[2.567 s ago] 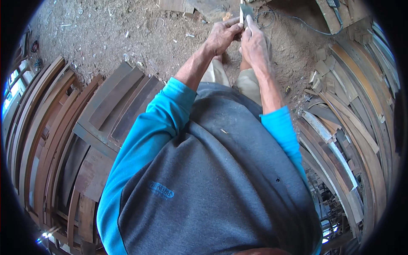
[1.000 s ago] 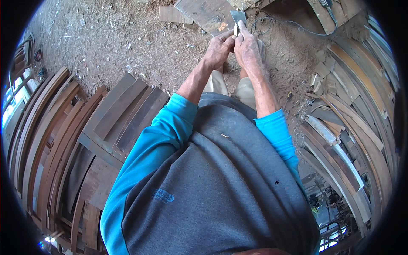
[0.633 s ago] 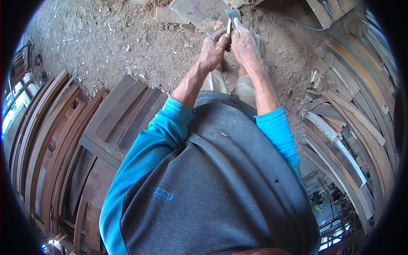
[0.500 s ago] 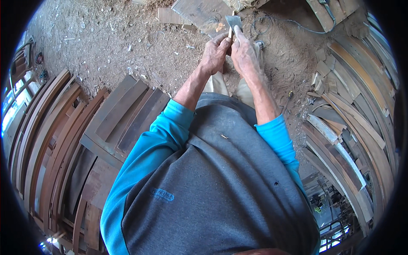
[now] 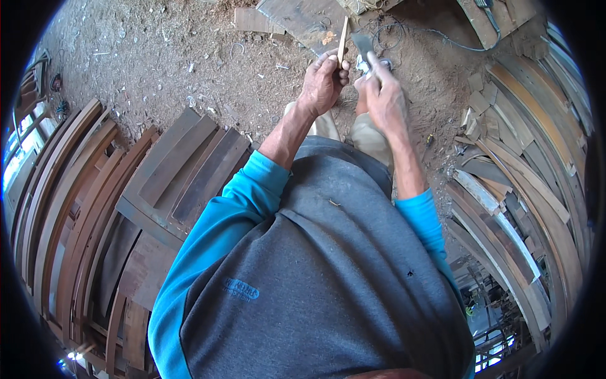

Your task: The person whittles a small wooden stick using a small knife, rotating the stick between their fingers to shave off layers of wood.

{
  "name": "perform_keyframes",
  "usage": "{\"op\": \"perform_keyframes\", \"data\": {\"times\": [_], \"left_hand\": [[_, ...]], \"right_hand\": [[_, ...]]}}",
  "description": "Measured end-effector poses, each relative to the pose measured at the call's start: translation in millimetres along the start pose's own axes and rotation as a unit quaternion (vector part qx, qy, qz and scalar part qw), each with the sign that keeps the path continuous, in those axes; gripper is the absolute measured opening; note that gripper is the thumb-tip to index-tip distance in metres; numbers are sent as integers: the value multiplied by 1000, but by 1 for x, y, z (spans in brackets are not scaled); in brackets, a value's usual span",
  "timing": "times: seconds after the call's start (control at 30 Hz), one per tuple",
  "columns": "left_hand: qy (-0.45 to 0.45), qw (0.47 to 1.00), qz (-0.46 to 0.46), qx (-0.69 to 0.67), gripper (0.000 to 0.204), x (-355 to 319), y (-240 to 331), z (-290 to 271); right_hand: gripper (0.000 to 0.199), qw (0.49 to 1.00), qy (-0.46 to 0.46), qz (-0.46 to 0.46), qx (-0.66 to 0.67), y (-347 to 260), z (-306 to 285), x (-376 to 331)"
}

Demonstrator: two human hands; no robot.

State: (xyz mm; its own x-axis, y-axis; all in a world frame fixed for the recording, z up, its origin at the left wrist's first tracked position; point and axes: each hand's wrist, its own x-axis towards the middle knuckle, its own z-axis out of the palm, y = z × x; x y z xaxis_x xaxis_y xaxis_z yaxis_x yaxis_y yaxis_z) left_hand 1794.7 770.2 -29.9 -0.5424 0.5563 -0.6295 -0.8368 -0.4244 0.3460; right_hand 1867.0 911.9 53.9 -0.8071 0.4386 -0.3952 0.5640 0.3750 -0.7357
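My left hand (image 5: pixel 322 85) is closed around the lower end of a thin, pale wooden stick (image 5: pixel 343 41), which points away from me and narrows toward its far tip. To its right, my right hand (image 5: pixel 386 101) grips a tool with a broad, flat grey metal blade (image 5: pixel 362 43). The fingers hide its handle, so its exact kind is unclear. Blade and stick are apart, with a small gap between them. Just beyond the stick, orange-brown wood shavings (image 5: pixel 328 38) lie on a flat grey board (image 5: pixel 297 24).
Long planks (image 5: pixel 82 208) are stacked on the left, beside dark boards (image 5: pixel 183 158). More planks and offcuts (image 5: pixel 524 189) pile up on the right. A cable (image 5: pixel 435 33) runs across the dusty, chip-strewn ground (image 5: pixel 170 63) toward a board (image 5: pixel 505 25) at the far right.
My right hand has drawn back and to the right, taking the blade off the stick. My left hand keeps its grip, and more of the stick shows.
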Motion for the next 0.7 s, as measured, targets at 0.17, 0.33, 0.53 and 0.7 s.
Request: {"op": "perform_keyframes", "data": {"times": [0.17,0.33,0.53,0.7], "left_hand": [[28,975,80,204,35,12,-4,-2],[45,899,122,418,35,6,-2,10],[44,896,132,421,33,7,2,14],[37,916,120,382,33,8,6,13]], "right_hand": [[43,995,-2,-60,-77,-10,18,-28],[43,994,7,-48,-99,-5,28,-4],[45,992,10,8,-122,-5,34,31],[48,994,-8,28,-108,-18,22,47]]}}
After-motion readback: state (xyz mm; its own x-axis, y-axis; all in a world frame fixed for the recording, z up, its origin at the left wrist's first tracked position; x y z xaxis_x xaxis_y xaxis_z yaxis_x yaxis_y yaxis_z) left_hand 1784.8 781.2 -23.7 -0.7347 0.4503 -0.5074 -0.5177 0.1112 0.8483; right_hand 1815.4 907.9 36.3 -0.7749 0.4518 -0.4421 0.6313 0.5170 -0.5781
